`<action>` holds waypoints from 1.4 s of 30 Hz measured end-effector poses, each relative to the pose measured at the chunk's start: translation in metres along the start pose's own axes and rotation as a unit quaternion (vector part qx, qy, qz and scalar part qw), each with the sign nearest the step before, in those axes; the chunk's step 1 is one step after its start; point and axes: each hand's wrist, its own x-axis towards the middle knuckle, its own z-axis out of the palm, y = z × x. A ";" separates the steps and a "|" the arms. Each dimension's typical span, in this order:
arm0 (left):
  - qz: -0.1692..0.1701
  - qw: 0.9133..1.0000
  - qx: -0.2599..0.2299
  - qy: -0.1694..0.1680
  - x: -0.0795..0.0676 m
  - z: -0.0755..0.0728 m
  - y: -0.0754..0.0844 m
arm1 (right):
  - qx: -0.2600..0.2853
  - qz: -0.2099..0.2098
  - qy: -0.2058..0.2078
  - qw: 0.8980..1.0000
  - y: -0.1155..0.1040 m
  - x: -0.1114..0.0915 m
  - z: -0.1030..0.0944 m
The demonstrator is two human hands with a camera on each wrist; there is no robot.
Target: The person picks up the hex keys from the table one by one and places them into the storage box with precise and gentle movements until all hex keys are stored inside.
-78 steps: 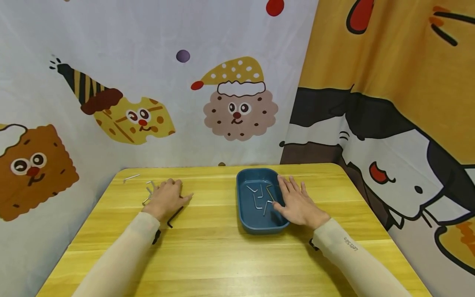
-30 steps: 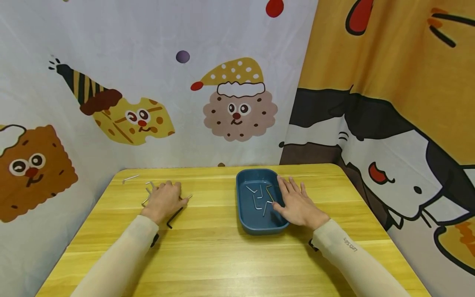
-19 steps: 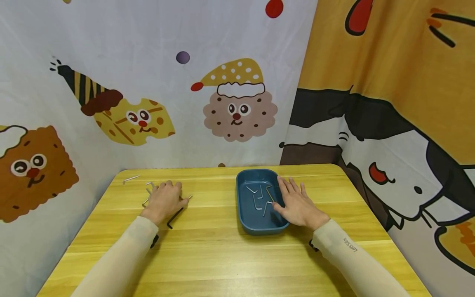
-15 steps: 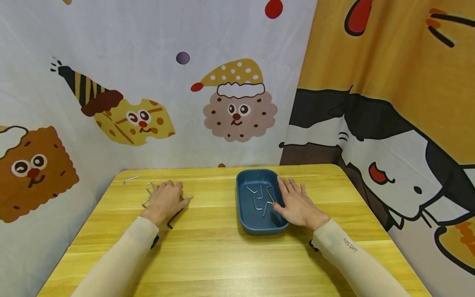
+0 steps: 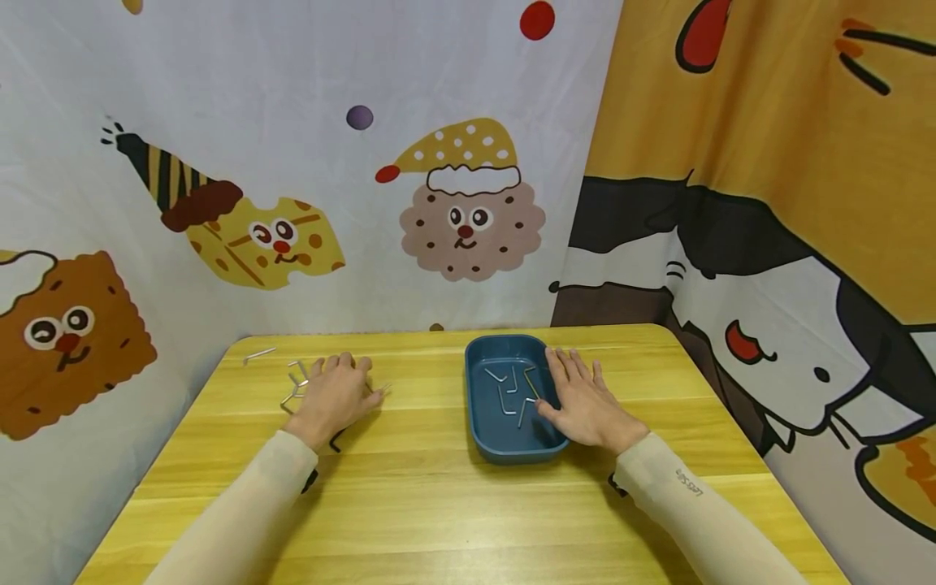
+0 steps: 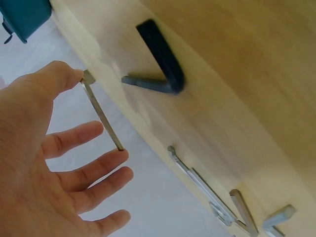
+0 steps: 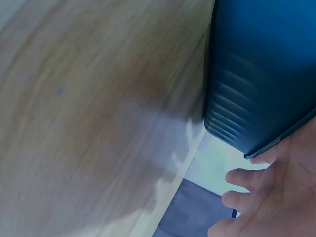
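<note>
In the left wrist view, my left hand (image 6: 29,133) pinches a thin metal hex key (image 6: 102,114) between the thumb and a fingertip, raised off the table. From the head view the same left hand (image 5: 336,400) hovers over the table's left part, beside several silver hex keys (image 5: 294,396). A black hex key (image 6: 168,61) lies below it, partly covered in the head view. My right hand (image 5: 595,404) rests on the right rim of a blue tray (image 5: 521,456), fingers extended and thumb over the edge. Several hex keys (image 5: 503,402) lie inside the tray.
A lone silver hex key (image 5: 259,354) lies near the back left corner of the wooden table (image 5: 439,520). Behind the table hangs a printed cartoon curtain (image 5: 307,65), touching or close to its back edge.
My left hand has lifted and shifted slightly right with the hex key, now covering more of the black one. The right hand and tray stay in place.
</note>
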 end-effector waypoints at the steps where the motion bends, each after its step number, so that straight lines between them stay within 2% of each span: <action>1: 0.002 1.000 0.000 0.002 0.000 -0.001 0.002 | 0.001 0.000 0.000 1.000 0.000 0.000 0.000; 9: 0.015 1.000 -0.013 0.020 -0.001 -0.007 0.017 | -0.003 0.002 0.007 1.000 0.000 -0.002 -0.001; 19: 0.034 0.999 -0.019 0.031 0.005 -0.015 0.036 | -0.007 0.007 0.012 1.000 0.002 -0.004 0.000; 35: 0.074 0.996 0.005 0.054 0.013 -0.025 0.073 | -0.007 0.008 0.010 1.000 0.000 -0.003 0.001; 42: 0.091 0.995 0.000 0.043 0.018 -0.028 0.087 | -0.010 0.006 0.009 1.000 0.000 -0.002 -0.001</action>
